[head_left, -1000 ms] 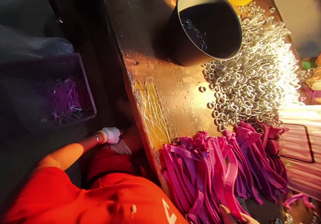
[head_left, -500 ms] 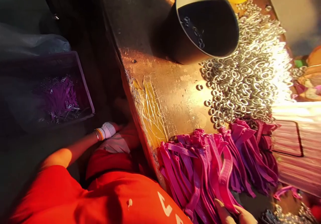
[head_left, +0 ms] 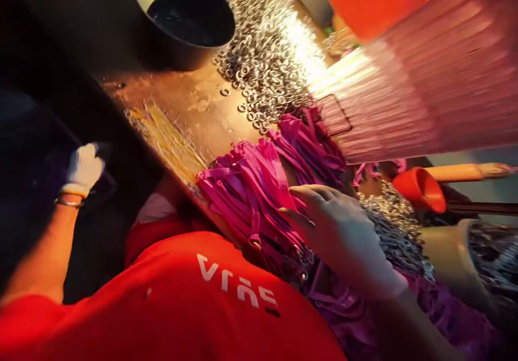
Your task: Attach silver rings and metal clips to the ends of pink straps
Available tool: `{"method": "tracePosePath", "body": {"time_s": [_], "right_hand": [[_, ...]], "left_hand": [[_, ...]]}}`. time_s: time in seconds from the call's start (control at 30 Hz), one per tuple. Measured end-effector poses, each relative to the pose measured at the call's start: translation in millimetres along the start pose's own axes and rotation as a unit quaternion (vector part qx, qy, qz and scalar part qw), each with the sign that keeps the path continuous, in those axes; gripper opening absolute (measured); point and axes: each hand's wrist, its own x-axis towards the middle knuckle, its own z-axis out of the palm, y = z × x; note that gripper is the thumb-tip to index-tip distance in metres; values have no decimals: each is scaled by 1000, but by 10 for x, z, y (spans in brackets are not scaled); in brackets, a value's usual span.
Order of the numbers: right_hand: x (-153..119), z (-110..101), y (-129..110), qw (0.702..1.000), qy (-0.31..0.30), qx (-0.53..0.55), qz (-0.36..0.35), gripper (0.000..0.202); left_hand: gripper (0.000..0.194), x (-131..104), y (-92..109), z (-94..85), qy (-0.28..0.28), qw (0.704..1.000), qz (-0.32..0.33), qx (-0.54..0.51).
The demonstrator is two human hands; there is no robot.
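Note:
My right hand (head_left: 340,231), in a pale glove with bare fingertips, reaches over a bunch of pink straps (head_left: 243,177). Its fingers point left across the straps, with a gap between thumb and forefinger where pink shows. One strap near the shirt ends in a metal ring (head_left: 254,242). My left hand (head_left: 84,169), in a white glove with an orange cuff, hangs in the dark to the left of the table. Its fingers are blurred and shadowed, so what they hold, if anything, does not show.
A heap of metal rings (head_left: 263,53) lies beside a dark bucket (head_left: 182,53) on the worn wooden table (head_left: 182,102). Pink ribbed sheeting (head_left: 404,91) spreads at right. Nearer stand a red cup (head_left: 421,191), more metal pieces (head_left: 394,210) and a beige container (head_left: 449,253). Another person's arm (head_left: 469,173) shows behind.
The view has swung right, bringing more of the right side into sight. My left hand has moved outward from my lap. My right hand has come further in over the pink straps.

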Motion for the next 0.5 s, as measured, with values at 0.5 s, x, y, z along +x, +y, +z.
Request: {"method": "tracePosePath", "body": {"time_s": [0.5], "right_hand": [[676,-546,-1362,842,-119,288,-441,41]], "left_hand": [[30,-141,1570,-99,-12,927,367,-76]]}}
